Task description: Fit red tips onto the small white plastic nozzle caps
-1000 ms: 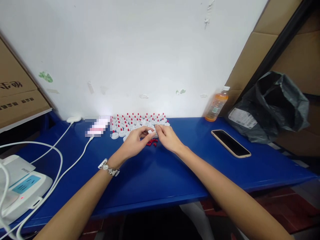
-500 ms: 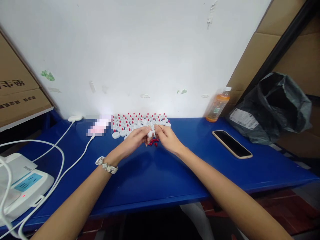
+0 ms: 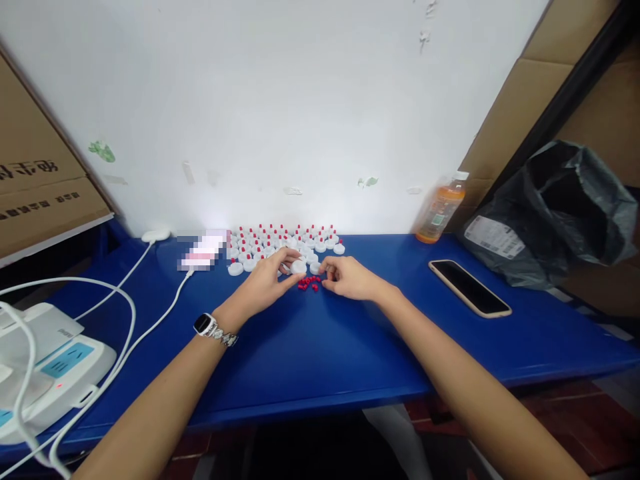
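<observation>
Fingers of the left hand (image 3: 267, 283) pinch a white cap (image 3: 299, 267) just above the blue counter (image 3: 310, 353), at the near edge of the cluster of white caps with red tips (image 3: 285, 243). Loose red plugs (image 3: 310, 283) lie just right of that cap and just left of the right hand (image 3: 350, 279), whose curled fingertips rest beside them (whether they grip one I cannot tell). The right hand is nearer the plugs. Well to the right lie a phone (image 3: 470, 287), an orange bottle (image 3: 441, 208) and a black bag (image 3: 555, 213); a white cable (image 3: 150, 320) trails left.
</observation>
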Action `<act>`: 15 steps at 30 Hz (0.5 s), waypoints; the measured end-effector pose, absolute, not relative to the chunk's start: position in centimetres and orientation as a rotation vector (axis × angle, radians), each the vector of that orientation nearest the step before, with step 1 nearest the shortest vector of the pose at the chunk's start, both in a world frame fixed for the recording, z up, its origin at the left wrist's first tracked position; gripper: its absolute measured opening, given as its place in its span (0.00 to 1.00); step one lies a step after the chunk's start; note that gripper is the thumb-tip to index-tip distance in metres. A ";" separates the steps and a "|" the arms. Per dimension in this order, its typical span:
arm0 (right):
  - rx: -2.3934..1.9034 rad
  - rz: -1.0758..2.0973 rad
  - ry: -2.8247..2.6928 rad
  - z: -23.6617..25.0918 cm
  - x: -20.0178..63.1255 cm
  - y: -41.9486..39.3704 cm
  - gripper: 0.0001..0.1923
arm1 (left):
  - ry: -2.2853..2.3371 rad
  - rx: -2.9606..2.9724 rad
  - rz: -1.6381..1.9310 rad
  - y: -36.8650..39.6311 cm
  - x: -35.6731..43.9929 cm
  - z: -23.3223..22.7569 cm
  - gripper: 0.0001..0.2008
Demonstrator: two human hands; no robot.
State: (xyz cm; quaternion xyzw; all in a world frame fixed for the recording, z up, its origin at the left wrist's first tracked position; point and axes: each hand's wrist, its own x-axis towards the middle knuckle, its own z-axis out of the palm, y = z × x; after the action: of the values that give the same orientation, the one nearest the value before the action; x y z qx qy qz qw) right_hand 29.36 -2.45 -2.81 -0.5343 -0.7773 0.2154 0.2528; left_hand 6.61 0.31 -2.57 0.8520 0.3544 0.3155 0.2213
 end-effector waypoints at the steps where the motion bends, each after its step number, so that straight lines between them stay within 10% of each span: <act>1: -1.394 0.603 -2.084 -2.7 29.1 -2.5 0.12 | 0.986 2.338 0.863 0.2 6.7 -2.6 0.20; 15: -1.314 0.295 -2.034 -3.0 25.8 -0.8 0.10 | 1.112 2.388 1.049 0.9 5.6 -2.6 0.16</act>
State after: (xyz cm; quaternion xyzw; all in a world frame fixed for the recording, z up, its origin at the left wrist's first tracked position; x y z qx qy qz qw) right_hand 25.84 -0.75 -3.04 -0.5058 -0.7830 0.1136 0.3437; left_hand 5.56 0.91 -2.64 0.8325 0.3875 0.3655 0.1524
